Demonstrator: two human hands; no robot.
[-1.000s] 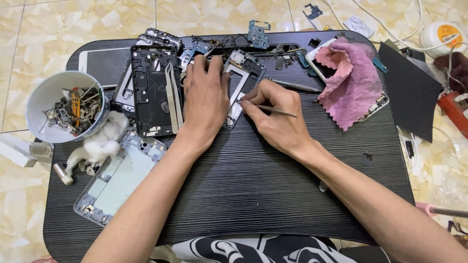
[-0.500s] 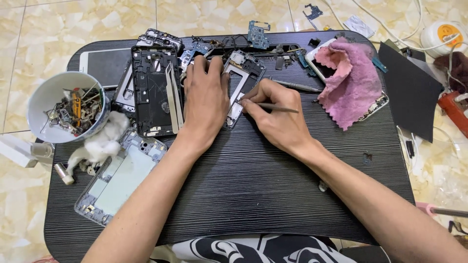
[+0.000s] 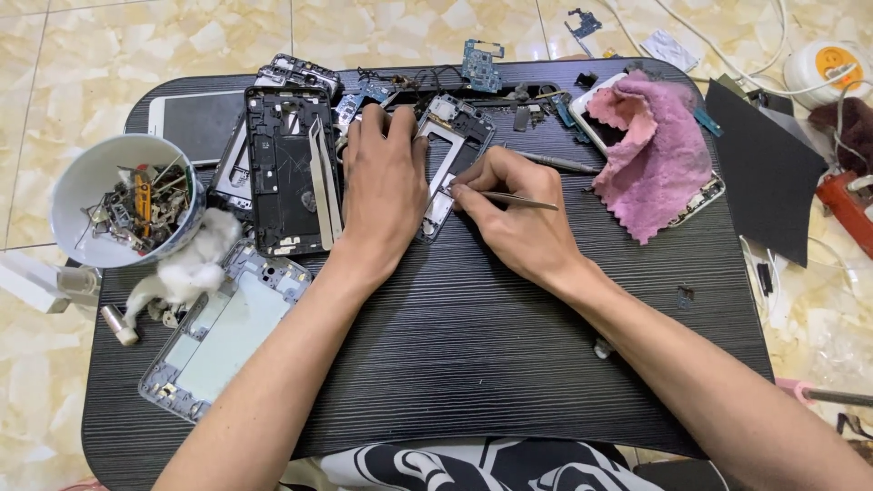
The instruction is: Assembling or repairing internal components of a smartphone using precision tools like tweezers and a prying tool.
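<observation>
Your left hand [image 3: 386, 186] lay flat and open on the phone frame [image 3: 452, 159], pinning it to the black table [image 3: 473, 345]. Your right hand [image 3: 514, 214] pinched a thin metal tool [image 3: 509, 196], its tip touching the frame's edge just beside your left thumb.

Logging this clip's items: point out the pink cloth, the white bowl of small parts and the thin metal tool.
pink cloth [image 3: 657, 155], head view, middle of the fabric
white bowl [image 3: 75, 177], head view, bare left inner wall
thin metal tool [image 3: 520, 198], head view, mid-shaft beyond the right hand [image 3: 514, 214]
</observation>
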